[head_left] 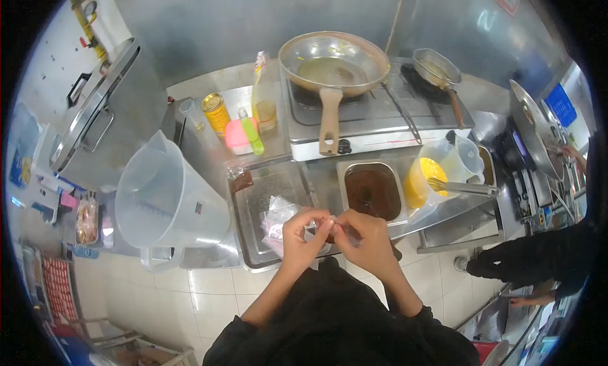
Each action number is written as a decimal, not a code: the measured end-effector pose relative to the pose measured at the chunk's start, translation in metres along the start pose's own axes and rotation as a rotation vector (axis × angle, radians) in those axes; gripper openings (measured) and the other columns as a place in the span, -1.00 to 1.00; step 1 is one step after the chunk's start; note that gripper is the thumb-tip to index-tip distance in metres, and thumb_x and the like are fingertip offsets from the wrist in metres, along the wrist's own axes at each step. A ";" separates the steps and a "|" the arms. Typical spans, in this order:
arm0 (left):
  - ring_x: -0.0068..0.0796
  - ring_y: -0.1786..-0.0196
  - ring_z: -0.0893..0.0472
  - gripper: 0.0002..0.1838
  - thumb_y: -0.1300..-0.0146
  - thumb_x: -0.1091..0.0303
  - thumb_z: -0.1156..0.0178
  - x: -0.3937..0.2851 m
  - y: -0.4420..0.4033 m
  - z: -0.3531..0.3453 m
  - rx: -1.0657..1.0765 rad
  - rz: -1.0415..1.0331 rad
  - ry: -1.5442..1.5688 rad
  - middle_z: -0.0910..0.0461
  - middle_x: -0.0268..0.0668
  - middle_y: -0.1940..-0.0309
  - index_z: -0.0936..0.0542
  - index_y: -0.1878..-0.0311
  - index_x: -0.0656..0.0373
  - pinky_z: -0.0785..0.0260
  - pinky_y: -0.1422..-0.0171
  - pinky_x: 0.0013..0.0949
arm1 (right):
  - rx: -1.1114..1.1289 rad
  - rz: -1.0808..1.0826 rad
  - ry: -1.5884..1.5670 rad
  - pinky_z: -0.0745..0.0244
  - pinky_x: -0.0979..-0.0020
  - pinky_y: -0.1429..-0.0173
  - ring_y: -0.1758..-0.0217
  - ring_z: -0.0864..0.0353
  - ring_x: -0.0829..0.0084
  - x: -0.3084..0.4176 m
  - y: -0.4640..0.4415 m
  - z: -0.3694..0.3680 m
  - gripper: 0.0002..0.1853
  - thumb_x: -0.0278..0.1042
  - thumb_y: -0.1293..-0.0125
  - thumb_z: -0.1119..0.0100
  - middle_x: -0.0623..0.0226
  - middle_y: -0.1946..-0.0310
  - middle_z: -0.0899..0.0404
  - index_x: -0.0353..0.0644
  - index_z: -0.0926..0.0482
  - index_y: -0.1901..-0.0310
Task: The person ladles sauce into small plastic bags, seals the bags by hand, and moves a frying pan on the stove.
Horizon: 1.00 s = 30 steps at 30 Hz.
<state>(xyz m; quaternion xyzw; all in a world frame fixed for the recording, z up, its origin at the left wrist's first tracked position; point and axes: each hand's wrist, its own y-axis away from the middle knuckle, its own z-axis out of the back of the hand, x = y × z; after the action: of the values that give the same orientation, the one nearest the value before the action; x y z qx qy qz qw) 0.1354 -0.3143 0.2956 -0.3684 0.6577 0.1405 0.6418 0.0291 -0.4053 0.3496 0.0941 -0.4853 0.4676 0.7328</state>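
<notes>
My left hand (303,234) and my right hand (366,238) meet in front of my body, with thumbs and fingers pinched together. Between the fingertips is a small clear plastic bag (334,221); its contents are mostly hidden. Crumpled clear plastic bags (276,215) lie just left of my left hand, on a metal tray (248,255). A small packet with dark red contents (240,180) rests at that tray's far left corner. Just beyond my right hand stands a square metal pan (342,170) of dark brown sauce (375,190), with a utensil partly sunk in it.
A large clear measuring jug (152,195) stands at left. Behind are a frying pan (334,65) on a stove (373,122), a yellow can (216,114) and a pink container (239,137). At right, a whisk (465,188) leans in a jug of yellow liquid (425,181); another person (538,258) stands nearby.
</notes>
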 end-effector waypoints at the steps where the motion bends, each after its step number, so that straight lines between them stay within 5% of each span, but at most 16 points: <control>1: -0.51 0.34 -0.48 -0.90 -0.05 0.57 -0.23 0.002 0.002 0.002 -0.028 -0.065 -0.158 -0.55 -0.26 0.43 -0.58 0.32 0.32 -0.30 0.20 -0.44 | 0.012 0.008 -0.005 -0.36 0.39 0.48 0.61 -0.49 0.29 -0.003 -0.001 -0.006 -0.89 -0.43 -0.03 -0.19 0.24 0.66 -0.45 -0.22 -0.46 0.49; 6: -0.49 0.36 -0.47 -0.95 -0.05 0.57 -0.21 0.016 0.012 0.021 -0.148 -0.159 -0.230 -0.54 -0.26 0.43 -0.54 0.39 0.32 -0.31 0.20 -0.44 | 0.119 0.073 0.016 -0.37 0.37 0.48 0.60 -0.50 0.29 -0.011 -0.005 -0.022 -0.87 -0.43 0.00 -0.18 0.23 0.65 -0.46 -0.22 -0.42 0.52; 10: -0.64 0.37 -0.46 -0.80 -0.32 0.34 -0.01 0.032 0.000 0.070 -0.623 -0.011 -0.132 -0.49 -0.37 0.46 -0.49 0.30 0.29 -0.29 0.28 -0.57 | 0.141 0.018 0.072 -0.37 0.37 0.47 0.60 -0.50 0.28 -0.011 0.007 -0.007 -0.87 -0.43 0.01 -0.18 0.24 0.65 -0.46 -0.22 -0.41 0.53; 12: -0.56 0.40 -0.54 -0.77 -0.37 0.28 0.06 0.031 -0.016 0.098 -0.538 0.093 -0.179 -0.54 -0.26 0.41 -0.42 0.23 0.28 -0.39 0.35 -0.53 | 0.202 -0.143 0.017 -0.38 0.36 0.46 0.59 -0.51 0.27 -0.014 0.017 -0.002 -0.86 -0.43 0.01 -0.19 0.24 0.65 -0.47 -0.21 -0.41 0.52; 16: -0.53 0.48 -0.55 -0.75 -0.40 0.22 0.13 0.100 -0.053 0.138 -0.562 0.016 -0.179 -0.54 -0.22 0.41 -0.37 0.17 0.24 -0.40 0.44 -0.51 | 0.298 -0.110 -0.007 -0.38 0.36 0.45 0.56 -0.53 0.27 -0.033 0.034 -0.013 -0.87 -0.42 0.00 -0.20 0.25 0.63 -0.48 -0.19 -0.43 0.48; 19: -0.30 0.42 -0.58 -0.76 -0.40 0.27 0.18 0.143 -0.073 0.164 -0.647 0.247 -0.176 -0.55 -0.11 0.39 -0.35 0.10 0.26 -0.43 0.33 -0.35 | 0.295 -0.033 0.041 -0.35 0.49 0.47 0.60 -0.49 0.46 -0.033 0.036 -0.020 -0.92 -0.45 -0.03 -0.18 0.33 0.64 -0.48 -0.21 -0.47 0.47; 21: -0.05 0.26 -0.57 -0.78 -0.37 0.35 0.15 0.170 -0.085 0.182 -0.712 0.195 -0.679 -0.53 0.04 0.29 -0.33 0.05 0.28 -0.39 0.15 -0.19 | 0.285 -0.036 0.011 -0.35 0.45 0.47 0.59 -0.51 0.40 -0.028 0.034 -0.022 -0.91 -0.42 -0.06 -0.18 0.32 0.63 -0.49 -0.19 -0.48 0.46; 24: 0.07 0.10 -0.49 -0.78 -0.31 0.42 0.08 0.169 -0.099 0.180 -0.837 0.220 -0.749 -0.50 0.10 0.21 -0.35 0.03 0.30 -0.28 0.02 -0.11 | 0.332 0.031 0.045 -0.40 0.30 0.43 0.53 -0.54 0.24 -0.030 0.033 -0.026 -0.89 -0.39 -0.09 -0.18 0.27 0.61 -0.50 -0.15 -0.45 0.38; 25: 0.07 0.10 -0.49 -0.78 -0.31 0.42 0.08 0.163 -0.100 0.177 -0.835 0.222 -0.749 -0.50 0.10 0.21 -0.35 0.03 0.30 -0.28 0.02 -0.11 | 0.331 0.028 0.046 -0.40 0.30 0.43 0.53 -0.54 0.24 -0.031 0.034 -0.028 -0.89 -0.39 -0.09 -0.18 0.27 0.61 -0.50 -0.15 -0.45 0.38; 27: 0.01 0.07 -0.47 -0.77 -0.27 0.43 0.01 0.148 -0.101 0.164 -0.817 -0.296 -1.080 -0.47 0.07 0.16 -0.38 0.05 0.31 -0.27 0.00 -0.14 | 0.317 0.037 0.055 -0.40 0.28 0.42 0.51 -0.54 0.23 -0.033 0.035 -0.031 -0.88 -0.39 -0.11 -0.17 0.26 0.58 -0.52 -0.16 -0.46 0.33; 28: 0.01 0.07 -0.47 -0.77 -0.27 0.43 0.01 0.127 -0.095 0.151 -0.811 -0.292 -1.077 -0.47 0.07 0.16 -0.38 0.05 0.31 -0.27 0.00 -0.14 | 0.316 0.030 0.058 -0.40 0.28 0.42 0.51 -0.54 0.23 -0.035 0.036 -0.032 -0.88 -0.39 -0.11 -0.17 0.26 0.58 -0.52 -0.16 -0.46 0.33; 30: -0.02 0.05 -0.46 -0.74 -0.20 0.44 -0.05 0.083 -0.065 0.119 -0.451 -0.050 -0.846 -0.47 -0.03 0.12 -0.44 0.03 0.26 -0.27 -0.05 -0.17 | 0.309 0.037 0.073 -0.43 0.26 0.39 0.47 -0.56 0.20 -0.039 0.038 -0.034 -0.87 -0.40 -0.12 -0.15 0.23 0.52 -0.54 -0.16 -0.47 0.29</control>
<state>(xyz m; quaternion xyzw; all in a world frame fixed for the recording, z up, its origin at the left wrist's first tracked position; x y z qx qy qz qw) 0.2742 -0.3061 0.2192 -0.4248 0.2828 0.4017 0.7604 0.0172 -0.3875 0.2890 0.1798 -0.3822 0.5534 0.7179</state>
